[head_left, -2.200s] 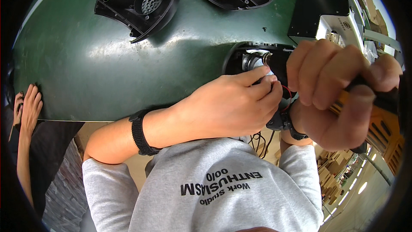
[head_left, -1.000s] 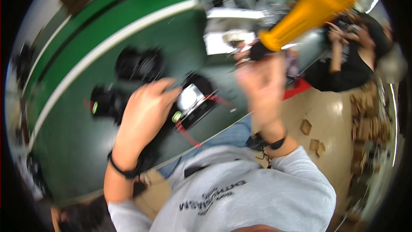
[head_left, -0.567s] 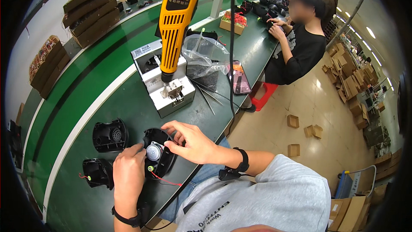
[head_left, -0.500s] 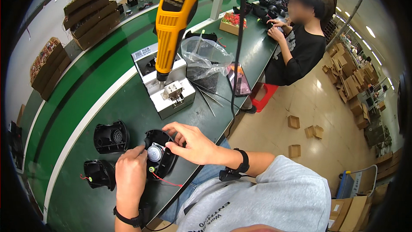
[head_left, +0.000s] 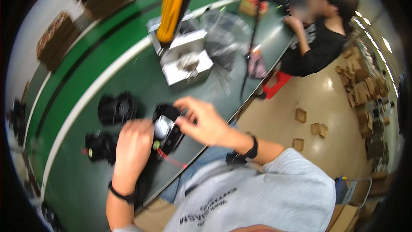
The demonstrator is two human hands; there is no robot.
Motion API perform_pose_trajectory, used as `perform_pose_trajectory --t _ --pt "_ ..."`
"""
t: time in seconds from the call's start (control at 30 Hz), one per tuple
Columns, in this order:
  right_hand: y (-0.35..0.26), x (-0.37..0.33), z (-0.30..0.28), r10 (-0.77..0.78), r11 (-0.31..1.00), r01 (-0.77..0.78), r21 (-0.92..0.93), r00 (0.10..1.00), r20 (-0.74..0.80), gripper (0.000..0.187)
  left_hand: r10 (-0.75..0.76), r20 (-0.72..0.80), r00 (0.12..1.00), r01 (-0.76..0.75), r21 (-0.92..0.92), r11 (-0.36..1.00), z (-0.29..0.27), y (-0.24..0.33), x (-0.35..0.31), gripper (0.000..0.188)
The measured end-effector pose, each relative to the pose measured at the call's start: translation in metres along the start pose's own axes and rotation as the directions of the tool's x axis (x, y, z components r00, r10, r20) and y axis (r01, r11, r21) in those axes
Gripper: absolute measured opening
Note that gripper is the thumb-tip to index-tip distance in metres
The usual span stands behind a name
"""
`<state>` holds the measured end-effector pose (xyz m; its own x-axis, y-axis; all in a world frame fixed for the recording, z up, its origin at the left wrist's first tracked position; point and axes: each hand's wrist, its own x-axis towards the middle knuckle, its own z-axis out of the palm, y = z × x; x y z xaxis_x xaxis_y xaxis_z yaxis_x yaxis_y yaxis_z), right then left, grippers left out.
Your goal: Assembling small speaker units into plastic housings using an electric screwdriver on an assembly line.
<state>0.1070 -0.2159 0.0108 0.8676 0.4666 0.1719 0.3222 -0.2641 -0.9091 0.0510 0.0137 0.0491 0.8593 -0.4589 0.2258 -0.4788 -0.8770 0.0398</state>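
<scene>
On the green bench, a black plastic housing (head_left: 173, 139) sits between my hands, its hollow side up. A round silver speaker-like part (head_left: 162, 127) shows inside, and a red wire with a small green-yellow end piece (head_left: 157, 145) trails off the near side. My left hand (head_left: 135, 141) has its fingers bent against the left rim, fingertips partly hidden. Across from it, my right hand (head_left: 205, 120) grips the far right rim with curled fingers and thumb. Left of these lie a black shell (head_left: 116, 108) and another black shell (head_left: 101, 147) with a red wire. Motion blurs the picture.
A yellow electric screwdriver (head_left: 175, 6) hangs above a white screw feeder (head_left: 189, 66). Beyond are a clear plastic bag (head_left: 227, 30), a phone (head_left: 257, 64) and a carton of red parts (head_left: 253, 6). A co-worker in black (head_left: 319, 45) sits to the right.
The view has shifted, so the bench and hands appear higher and slightly to the right. Both hands stay at the housing; the nearby co-worker's arm is raised higher.
</scene>
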Motion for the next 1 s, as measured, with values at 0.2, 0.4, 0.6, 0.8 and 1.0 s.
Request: perform_pose_trajectory --t 0.2,0.4,0.6,0.8,1.0 --pt "0.008 0.006 -0.008 -0.052 0.996 0.056 0.075 0.997 -0.053 0.035 -0.050 0.055 0.997 0.054 -0.091 0.994 -0.014 -0.011 0.008 0.010" --pt "0.005 0.007 -0.003 -0.016 0.993 0.022 0.120 0.999 -0.048 0.034 -0.070 0.059 0.996 0.072 -0.026 0.997 -0.013 -0.010 0.008 0.013" --pt "0.008 0.004 -0.001 -0.030 0.995 0.036 0.095 0.997 -0.070 0.034 0.013 0.112 0.994 -0.013 -0.005 1.000 -0.018 -0.013 0.012 0.013" --pt "0.004 0.003 -0.002 -0.022 0.997 0.027 0.079 0.997 -0.070 0.034 0.044 0.063 0.997 -0.036 -0.118 0.992 -0.026 -0.019 0.014 0.012" --pt "0.003 0.001 -0.006 -0.041 0.998 0.043 0.054 0.998 -0.049 0.033 -0.167 -0.189 0.968 0.099 -0.323 0.941 -0.050 -0.019 0.026 0.014"
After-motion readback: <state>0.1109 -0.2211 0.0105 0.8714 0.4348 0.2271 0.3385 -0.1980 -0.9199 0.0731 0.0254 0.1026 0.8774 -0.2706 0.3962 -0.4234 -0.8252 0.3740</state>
